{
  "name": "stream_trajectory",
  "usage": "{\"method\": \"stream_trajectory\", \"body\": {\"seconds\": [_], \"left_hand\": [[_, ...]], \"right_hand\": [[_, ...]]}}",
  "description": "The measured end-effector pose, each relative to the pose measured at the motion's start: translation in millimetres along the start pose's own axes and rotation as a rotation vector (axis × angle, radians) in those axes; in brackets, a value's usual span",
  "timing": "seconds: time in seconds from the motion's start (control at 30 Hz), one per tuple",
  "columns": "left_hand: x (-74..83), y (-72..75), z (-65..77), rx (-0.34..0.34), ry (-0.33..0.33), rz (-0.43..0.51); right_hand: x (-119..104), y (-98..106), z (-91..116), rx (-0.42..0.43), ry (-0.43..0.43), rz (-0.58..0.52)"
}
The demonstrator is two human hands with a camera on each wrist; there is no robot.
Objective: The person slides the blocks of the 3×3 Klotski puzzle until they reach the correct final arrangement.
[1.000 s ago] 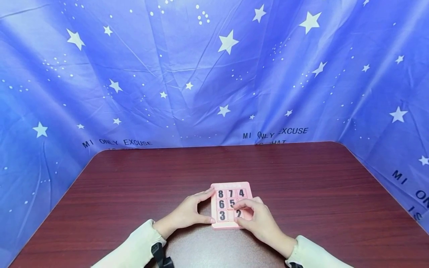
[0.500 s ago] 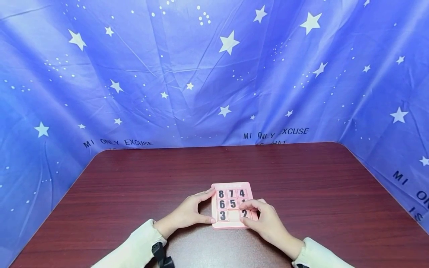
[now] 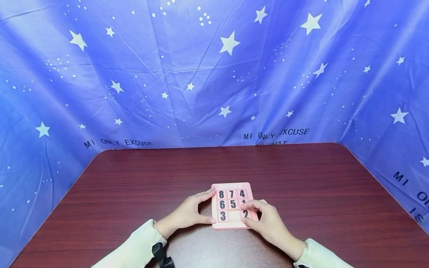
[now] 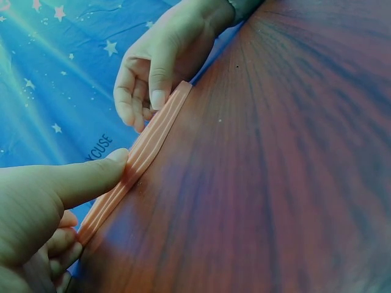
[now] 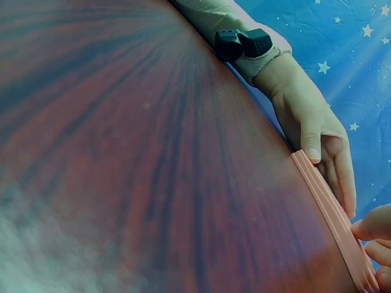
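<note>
A pink sliding number puzzle [image 3: 231, 226] lies on the table near its front. Its top row shows 8, 7, 4; below are 6, 5 and a partly covered 1, then 3, a blank slot and 2. My left hand [image 3: 187, 213] grips the puzzle's left side, thumb at the near corner and index finger at the far one. With thumb and index finger, my right hand [image 3: 269, 220] pinches at the 2 tile [image 3: 246, 213] in the lower right corner, hiding part of the 1. From the left wrist view, the puzzle's ridged edge [image 4: 144, 155] shows side-on beside my left thumb.
The dark red wood-grain table [image 3: 151, 175] reaches back to a blue star-printed curtain [image 3: 201, 74], which also hangs at both sides. A black strap device [image 3: 161, 256] sits on the left wrist by the pale sleeve [image 3: 134, 243].
My right hand has slid the 2 tile rightward into the lower right corner, uncovering the 5 and leaving the bottom middle slot blank. My left hand has stayed in place.
</note>
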State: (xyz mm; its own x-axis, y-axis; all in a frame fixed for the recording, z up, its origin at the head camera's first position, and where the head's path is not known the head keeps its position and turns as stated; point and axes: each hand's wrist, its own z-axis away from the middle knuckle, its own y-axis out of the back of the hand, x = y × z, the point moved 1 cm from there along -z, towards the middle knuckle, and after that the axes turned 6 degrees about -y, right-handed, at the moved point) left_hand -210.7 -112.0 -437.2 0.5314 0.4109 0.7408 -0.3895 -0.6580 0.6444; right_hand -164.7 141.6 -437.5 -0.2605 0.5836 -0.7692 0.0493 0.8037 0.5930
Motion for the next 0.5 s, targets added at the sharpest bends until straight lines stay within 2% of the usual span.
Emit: {"method": "stream_trajectory", "body": {"seconds": [0.33,0.5], "left_hand": [[1.0,0.0,0.1,0.001,0.008,0.000],[0.9,-0.2,0.0,0.005,0.000,0.003]], "right_hand": [[-0.8,0.5,-0.9,-0.011,-0.010,-0.017],[-3.6,-0.9,-2.0,-0.013,0.021,-0.044]]}}
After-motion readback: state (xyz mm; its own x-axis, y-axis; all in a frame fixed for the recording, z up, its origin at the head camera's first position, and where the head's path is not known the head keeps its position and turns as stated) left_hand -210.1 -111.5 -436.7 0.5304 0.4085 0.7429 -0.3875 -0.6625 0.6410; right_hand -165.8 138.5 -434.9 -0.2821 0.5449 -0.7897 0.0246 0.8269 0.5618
